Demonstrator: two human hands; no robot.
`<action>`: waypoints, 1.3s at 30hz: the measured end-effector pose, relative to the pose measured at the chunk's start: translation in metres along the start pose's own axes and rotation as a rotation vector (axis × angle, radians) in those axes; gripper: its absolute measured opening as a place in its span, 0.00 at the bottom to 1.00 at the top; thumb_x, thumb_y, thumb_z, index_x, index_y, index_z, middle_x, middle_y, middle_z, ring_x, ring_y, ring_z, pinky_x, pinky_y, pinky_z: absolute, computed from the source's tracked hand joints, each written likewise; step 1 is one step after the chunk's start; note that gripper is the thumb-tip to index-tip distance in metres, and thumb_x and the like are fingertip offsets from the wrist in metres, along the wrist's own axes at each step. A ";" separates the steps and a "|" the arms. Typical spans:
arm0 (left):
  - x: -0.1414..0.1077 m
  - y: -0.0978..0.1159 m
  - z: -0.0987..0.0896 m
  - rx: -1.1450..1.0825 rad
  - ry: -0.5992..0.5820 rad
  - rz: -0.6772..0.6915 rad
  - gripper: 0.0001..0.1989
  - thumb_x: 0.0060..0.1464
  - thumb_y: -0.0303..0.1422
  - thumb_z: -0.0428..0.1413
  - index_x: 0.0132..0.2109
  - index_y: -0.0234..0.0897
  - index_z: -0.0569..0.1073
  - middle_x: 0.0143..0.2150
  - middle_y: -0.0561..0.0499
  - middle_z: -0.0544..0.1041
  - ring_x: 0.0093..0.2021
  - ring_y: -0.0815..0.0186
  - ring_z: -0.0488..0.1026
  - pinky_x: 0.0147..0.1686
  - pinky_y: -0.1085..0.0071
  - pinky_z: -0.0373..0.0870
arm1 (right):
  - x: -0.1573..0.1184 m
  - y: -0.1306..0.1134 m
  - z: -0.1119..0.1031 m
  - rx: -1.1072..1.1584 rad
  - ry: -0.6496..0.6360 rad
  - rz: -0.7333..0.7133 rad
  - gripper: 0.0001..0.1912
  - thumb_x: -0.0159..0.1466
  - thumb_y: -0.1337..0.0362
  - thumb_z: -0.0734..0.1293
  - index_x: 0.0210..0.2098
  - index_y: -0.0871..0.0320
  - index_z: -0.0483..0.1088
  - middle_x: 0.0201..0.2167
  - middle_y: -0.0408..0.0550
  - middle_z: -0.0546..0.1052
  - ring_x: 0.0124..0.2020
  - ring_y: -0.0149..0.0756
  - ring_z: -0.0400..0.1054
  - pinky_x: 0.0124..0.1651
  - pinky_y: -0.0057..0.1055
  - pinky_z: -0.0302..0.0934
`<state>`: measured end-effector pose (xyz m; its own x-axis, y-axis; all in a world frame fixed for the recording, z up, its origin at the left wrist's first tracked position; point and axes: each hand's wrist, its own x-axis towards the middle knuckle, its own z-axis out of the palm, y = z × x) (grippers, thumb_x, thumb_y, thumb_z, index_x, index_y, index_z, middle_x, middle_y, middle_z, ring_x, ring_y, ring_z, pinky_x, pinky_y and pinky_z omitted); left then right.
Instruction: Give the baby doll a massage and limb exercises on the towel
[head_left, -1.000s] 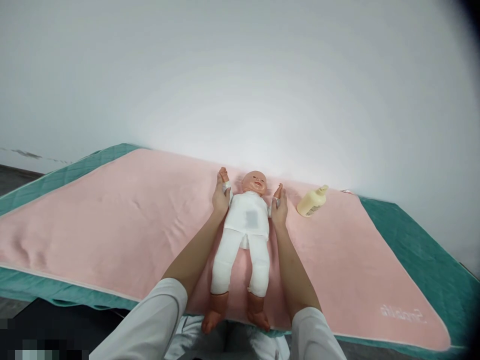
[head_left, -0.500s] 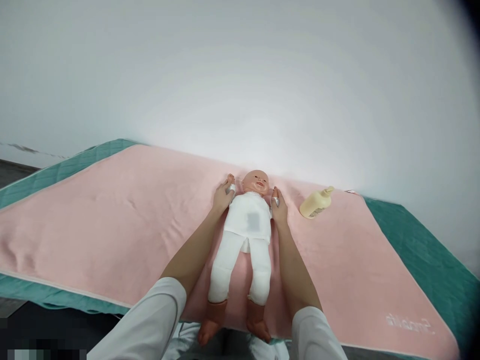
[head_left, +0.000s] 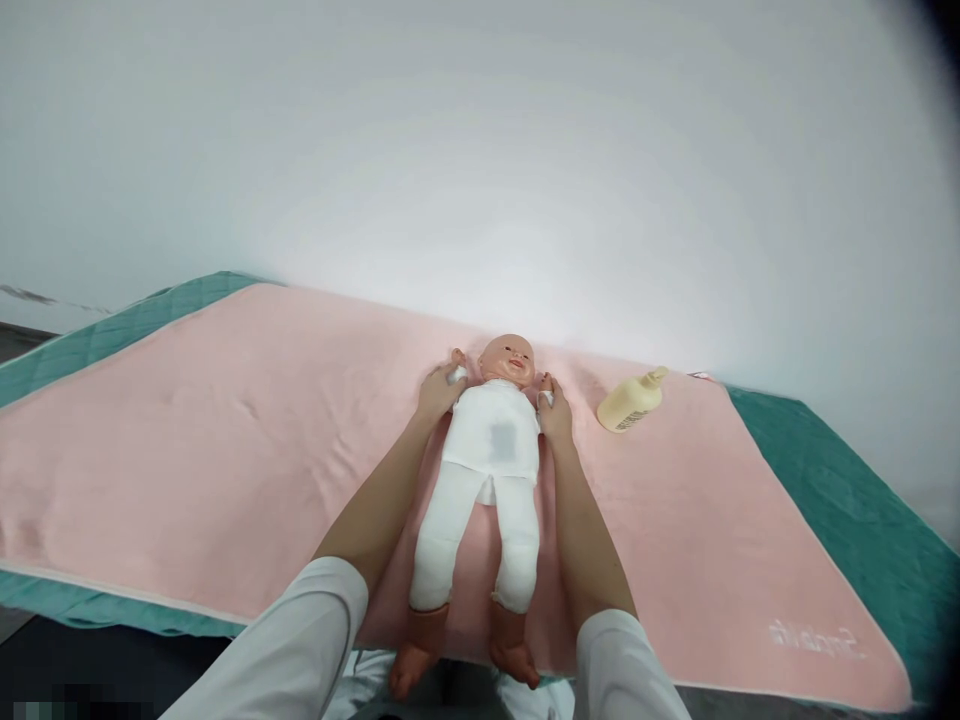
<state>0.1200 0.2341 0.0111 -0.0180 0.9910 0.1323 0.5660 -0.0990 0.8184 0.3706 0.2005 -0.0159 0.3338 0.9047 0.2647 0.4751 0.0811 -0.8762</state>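
- Our left hand (head_left: pixel 441 392) is closed around one forearm of the doll (head_left: pixel 495 430), at its white sleeve.
- Our right hand (head_left: pixel 556 412) grips the other forearm the same way, the doll's fingers showing above ours.
- The doll lies face up between our hands, in white clothing with a grey patch on the front, its head just beyond them and its bare feet towards us.
- Under it we see a pink mat (head_left: pixel 247 440), laid over a green quilted cover (head_left: pixel 847 470).
- To the right of our right hand, near but apart, is a pale yellow pump bottle (head_left: pixel 628 404).
- Beyond our hands rises a white wall (head_left: pixel 480 160).
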 end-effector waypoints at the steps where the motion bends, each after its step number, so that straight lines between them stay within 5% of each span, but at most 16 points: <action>1: -0.001 0.000 0.000 0.002 -0.002 -0.007 0.27 0.55 0.36 0.53 0.62 0.41 0.69 0.54 0.47 0.77 0.55 0.53 0.72 0.55 0.60 0.67 | 0.000 0.001 0.000 -0.003 0.001 -0.006 0.26 0.64 0.54 0.58 0.57 0.60 0.64 0.51 0.55 0.75 0.46 0.46 0.69 0.48 0.42 0.67; 17: -0.010 0.002 -0.003 -0.151 0.030 -0.052 0.27 0.56 0.36 0.54 0.63 0.42 0.68 0.54 0.49 0.77 0.54 0.55 0.74 0.53 0.62 0.70 | -0.009 -0.002 0.005 0.089 0.099 -0.033 0.32 0.63 0.51 0.58 0.63 0.57 0.59 0.61 0.54 0.68 0.58 0.47 0.65 0.55 0.43 0.65; 24: -0.012 0.001 -0.001 -0.446 0.191 -0.056 0.34 0.54 0.38 0.59 0.65 0.39 0.59 0.63 0.42 0.68 0.56 0.58 0.72 0.50 0.67 0.72 | -0.009 0.000 0.005 0.137 0.149 -0.108 0.35 0.63 0.50 0.60 0.65 0.60 0.53 0.65 0.57 0.62 0.63 0.47 0.60 0.60 0.44 0.60; 30: -0.015 0.003 -0.010 -0.600 0.403 -0.037 0.26 0.51 0.38 0.62 0.54 0.39 0.63 0.56 0.40 0.73 0.50 0.62 0.76 0.44 0.70 0.74 | -0.017 0.005 -0.009 0.318 0.198 -0.031 0.45 0.56 0.55 0.66 0.67 0.61 0.45 0.64 0.64 0.62 0.61 0.46 0.62 0.60 0.46 0.60; 39: -0.027 0.014 -0.024 -0.590 0.488 -0.027 0.25 0.49 0.37 0.64 0.54 0.39 0.68 0.50 0.43 0.76 0.39 0.65 0.76 0.35 0.72 0.72 | -0.032 -0.021 -0.021 0.411 0.294 -0.068 0.36 0.58 0.57 0.65 0.63 0.59 0.53 0.64 0.60 0.62 0.63 0.43 0.60 0.64 0.45 0.55</action>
<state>0.1090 0.2036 0.0322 -0.4656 0.8552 0.2277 0.0292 -0.2423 0.9698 0.3667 0.1607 0.0024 0.5563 0.7407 0.3767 0.1640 0.3465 -0.9236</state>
